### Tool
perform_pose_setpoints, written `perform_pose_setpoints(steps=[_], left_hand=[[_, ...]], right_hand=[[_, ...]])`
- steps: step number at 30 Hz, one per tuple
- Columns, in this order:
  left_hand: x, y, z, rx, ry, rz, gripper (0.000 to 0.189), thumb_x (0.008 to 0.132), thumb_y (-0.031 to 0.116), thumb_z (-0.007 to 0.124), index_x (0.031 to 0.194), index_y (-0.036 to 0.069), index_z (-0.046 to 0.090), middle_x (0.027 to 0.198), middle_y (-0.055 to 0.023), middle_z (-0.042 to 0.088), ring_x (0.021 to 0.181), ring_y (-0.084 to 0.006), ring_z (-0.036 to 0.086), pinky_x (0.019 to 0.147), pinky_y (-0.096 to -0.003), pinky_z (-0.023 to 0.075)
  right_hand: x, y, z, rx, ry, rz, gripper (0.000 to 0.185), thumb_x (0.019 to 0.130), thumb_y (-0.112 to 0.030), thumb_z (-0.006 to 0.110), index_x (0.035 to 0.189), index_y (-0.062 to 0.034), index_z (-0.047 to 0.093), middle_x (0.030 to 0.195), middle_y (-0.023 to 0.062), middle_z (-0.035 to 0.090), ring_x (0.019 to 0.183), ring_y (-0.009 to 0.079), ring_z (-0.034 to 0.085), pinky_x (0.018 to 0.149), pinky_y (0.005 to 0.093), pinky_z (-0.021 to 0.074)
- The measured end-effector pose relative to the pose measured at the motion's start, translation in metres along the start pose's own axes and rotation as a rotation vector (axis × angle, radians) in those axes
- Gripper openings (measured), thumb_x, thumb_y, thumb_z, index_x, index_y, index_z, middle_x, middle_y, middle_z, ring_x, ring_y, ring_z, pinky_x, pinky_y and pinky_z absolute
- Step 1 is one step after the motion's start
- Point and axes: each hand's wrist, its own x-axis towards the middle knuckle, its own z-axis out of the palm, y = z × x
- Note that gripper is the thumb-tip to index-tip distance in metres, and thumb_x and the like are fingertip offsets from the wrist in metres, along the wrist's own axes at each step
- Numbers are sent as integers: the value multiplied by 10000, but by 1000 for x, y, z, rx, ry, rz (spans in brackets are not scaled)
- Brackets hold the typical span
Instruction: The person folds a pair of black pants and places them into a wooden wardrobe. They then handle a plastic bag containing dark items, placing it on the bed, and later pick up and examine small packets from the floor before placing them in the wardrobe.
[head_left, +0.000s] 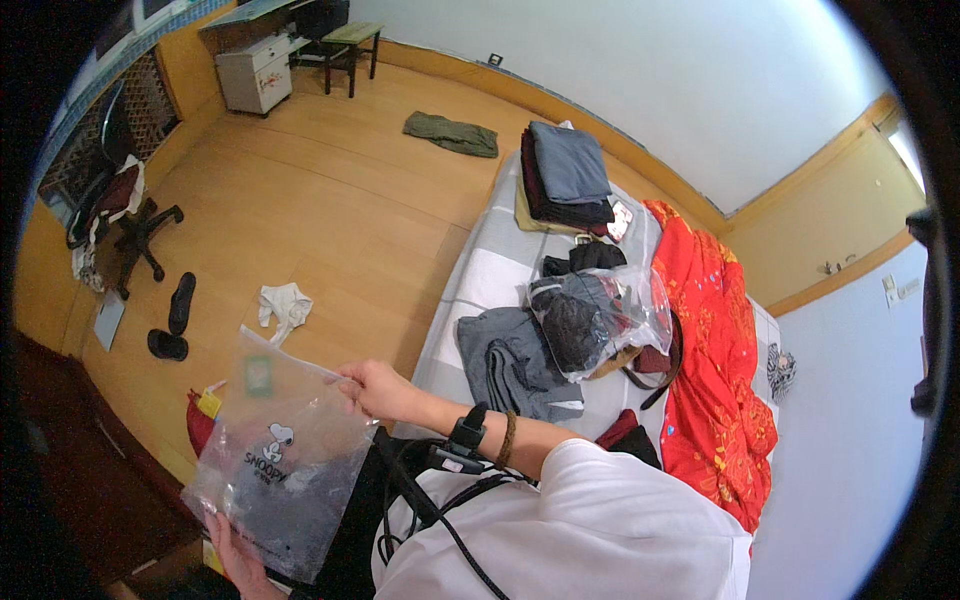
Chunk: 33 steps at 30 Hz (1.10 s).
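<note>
Before me hangs a clear plastic zip bag (270, 450), printed with a cartoon dog and writing. My right hand (373, 391) pinches the bag near its white zip edge, with a black strap and a braided cord around the wrist. At the bag's lower left side is my left hand (238, 555), its fingers gripping the film. Something dark grey shows through the lower part of the bag; whether it lies inside or behind, I cannot tell.
On the bed (487, 259) at right lie folded trousers (517, 360), a filled clear bag (600, 315), stacked clothes (566, 169) and a red quilt (709, 360). White underwear (283, 307), slippers (176, 322) and green cloth (450, 135) lie on the floor. A swivel chair (139, 232) stands left.
</note>
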Motion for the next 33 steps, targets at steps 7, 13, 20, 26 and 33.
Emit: perform_pose_setpoints(steps=[7, 13, 20, 26, 33], left_hand=[[30, -5, -14, -12, -132, 36, 514, 995, 140, 522, 1482, 61, 373, 1360, -107, 540, 1175, -244, 558, 960, -359, 467], [20, -11, -6, -192, -199, 186, 603, 957, 82, 550, 1516, 73, 322, 1415, -102, 491, 1234, -243, 513, 991, -359, 442], [33, -32, -35, -149, -280, 252, 829, 905, 58, 618, 1574, 130, 133, 1273, -129, 527, 1043, -202, 558, 872, -312, 467], [-3, -1, 8, -74, -209, 278, 914, 881, 23, 630, 1584, 167, 63, 925, -34, 520, 733, -103, 467, 664, -211, 414], [3, -35, -11, -62, -184, 188, 837, 877, 19, 627, 1570, 189, 190, 996, -7, 524, 781, -70, 489, 701, -188, 429]], right_hand=[[-2, 27, -16, -198, -13, 20, 278, 985, -284, 556, 1026, -53, 706, 668, 46, 631, 587, 117, 572, 575, 319, 486], [16, 23, -23, -37, -59, 31, 299, 986, -346, 572, 1013, -94, 730, 661, 13, 624, 610, 88, 582, 583, 276, 486], [35, -3, -51, -129, 178, -134, 272, 977, -304, 568, 962, -84, 727, 586, 15, 553, 489, 104, 506, 435, 296, 415], [22, -25, -213, 214, 898, -194, 203, 958, -215, 535, 982, -97, 699, 721, -24, 525, 556, 105, 454, 464, 274, 376], [-61, 73, -405, 727, 1515, -229, 102, 899, -180, 635, 844, -142, 557, 630, -5, 442, 450, 127, 395, 385, 267, 306]])
